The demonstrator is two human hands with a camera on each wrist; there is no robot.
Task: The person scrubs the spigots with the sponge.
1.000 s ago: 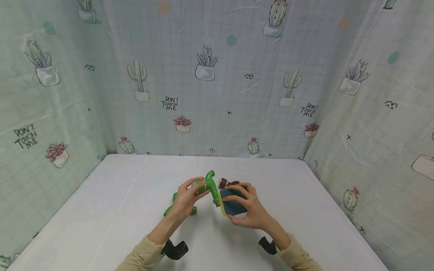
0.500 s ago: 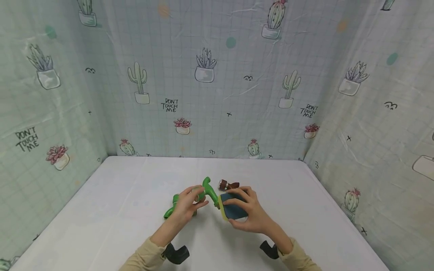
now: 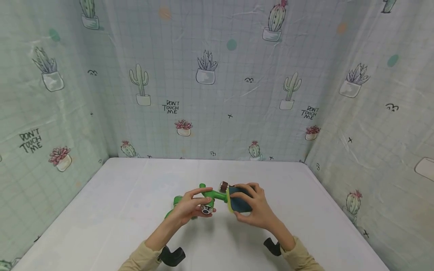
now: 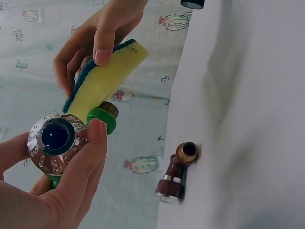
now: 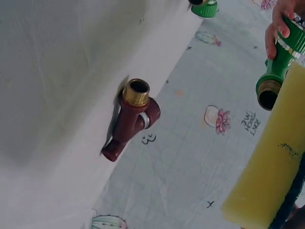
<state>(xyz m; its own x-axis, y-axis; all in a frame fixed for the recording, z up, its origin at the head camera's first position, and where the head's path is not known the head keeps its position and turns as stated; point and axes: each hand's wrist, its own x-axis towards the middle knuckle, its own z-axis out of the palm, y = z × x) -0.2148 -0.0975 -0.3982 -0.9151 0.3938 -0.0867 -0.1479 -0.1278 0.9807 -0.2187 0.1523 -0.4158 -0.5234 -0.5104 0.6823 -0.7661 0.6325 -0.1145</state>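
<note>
My left hand (image 3: pixel 186 209) grips a green faucet (image 3: pixel 218 195) above the table, fingers and thumb around its chrome knob (image 4: pixel 52 143). In the left wrist view, the knob's dark round end faces the camera. The faucet's brass threaded end (image 5: pixel 268 95) points right, right at the yellow face of a sponge. That sponge (image 3: pixel 240 201), yellow with a dark blue scouring layer (image 4: pixel 78 86), is pinched between the thumb and fingers of my right hand (image 3: pixel 255 206). It stands tilted on edge, its yellow side toward the faucet.
Behind the sponge, a dark red faucet (image 5: pixel 126 119) with a brass threaded end lies on the white table (image 3: pixel 112 210). Another green faucet (image 3: pixel 177 200) lies partly hidden behind my left hand. Cactus-patterned cloth (image 3: pixel 217 94) walls the table at the back and sides.
My left hand has turned the green faucet, so its knob end now faces the head camera and its threaded end points right. The sponge has shifted slightly right with my right hand.
</note>
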